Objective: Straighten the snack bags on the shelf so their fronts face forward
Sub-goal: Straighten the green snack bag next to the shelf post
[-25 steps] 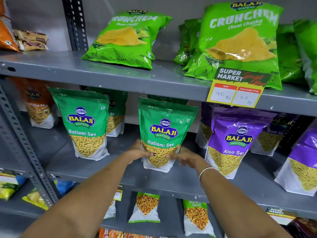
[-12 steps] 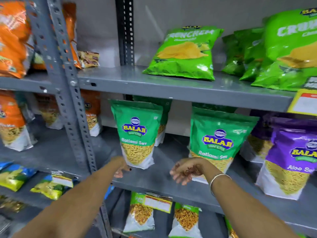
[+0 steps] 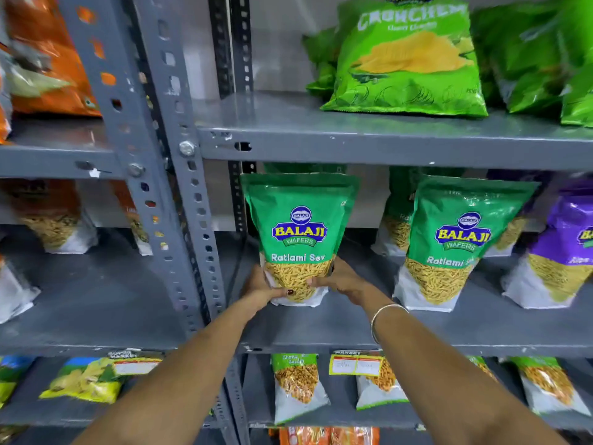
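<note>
A green Ratlami Sev bag (image 3: 300, 220) stands upright on the grey middle shelf (image 3: 353, 329), its front toward me. My left hand (image 3: 261, 289) grips its lower left corner and my right hand (image 3: 341, 281) grips its lower right side, thumbs across the clear window. A second green Ratlami Sev bag (image 3: 459, 239) stands to the right, front facing me and tilted slightly. A purple Aloo Sev bag (image 3: 564, 245) stands at the right edge. More green bags stand behind these, partly hidden.
A perforated grey upright post (image 3: 189, 200) stands just left of the held bag. Green Crunchem chip bags (image 3: 410, 59) lie on the upper shelf (image 3: 353, 139). Orange bags (image 3: 48, 56) fill the left rack. Small bags and a yellow price tag (image 3: 354, 363) sit on the lower shelf.
Both hands left the right green bag, moved left, and closed on the left green bag. The view shifted left and closer to the shelf.
</note>
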The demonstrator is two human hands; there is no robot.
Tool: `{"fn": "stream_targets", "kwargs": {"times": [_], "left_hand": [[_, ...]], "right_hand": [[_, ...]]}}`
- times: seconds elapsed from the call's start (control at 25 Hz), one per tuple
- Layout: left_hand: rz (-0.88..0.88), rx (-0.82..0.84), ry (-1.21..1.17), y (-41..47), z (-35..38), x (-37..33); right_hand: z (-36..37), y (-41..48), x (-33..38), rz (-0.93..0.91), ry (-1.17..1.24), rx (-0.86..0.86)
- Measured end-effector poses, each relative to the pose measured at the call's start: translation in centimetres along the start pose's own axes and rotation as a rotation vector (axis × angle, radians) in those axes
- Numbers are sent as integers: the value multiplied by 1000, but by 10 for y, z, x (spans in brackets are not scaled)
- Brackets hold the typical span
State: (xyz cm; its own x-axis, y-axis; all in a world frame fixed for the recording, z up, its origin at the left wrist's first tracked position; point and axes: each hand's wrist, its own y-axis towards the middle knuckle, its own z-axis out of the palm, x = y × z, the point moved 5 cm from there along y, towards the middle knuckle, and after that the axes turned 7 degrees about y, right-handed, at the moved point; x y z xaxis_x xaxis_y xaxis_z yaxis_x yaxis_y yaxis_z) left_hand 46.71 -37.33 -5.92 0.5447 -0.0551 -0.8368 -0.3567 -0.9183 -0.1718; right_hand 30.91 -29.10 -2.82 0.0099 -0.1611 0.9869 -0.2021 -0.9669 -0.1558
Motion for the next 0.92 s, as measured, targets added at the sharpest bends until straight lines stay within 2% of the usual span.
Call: {"fn": "stream_targets", "kwargs": {"times": [0.2,0.44,0.92], "left_hand": [[-29,13,84,-10,0,0],[0,49,158,-37,-5,8],[2,22,172,-82,-4,5]], "right_hand": [[8,-23,7,71,-62,-43],[16,-61,13,100,-91,24],[11,-83,2,120,-210,25]]}}
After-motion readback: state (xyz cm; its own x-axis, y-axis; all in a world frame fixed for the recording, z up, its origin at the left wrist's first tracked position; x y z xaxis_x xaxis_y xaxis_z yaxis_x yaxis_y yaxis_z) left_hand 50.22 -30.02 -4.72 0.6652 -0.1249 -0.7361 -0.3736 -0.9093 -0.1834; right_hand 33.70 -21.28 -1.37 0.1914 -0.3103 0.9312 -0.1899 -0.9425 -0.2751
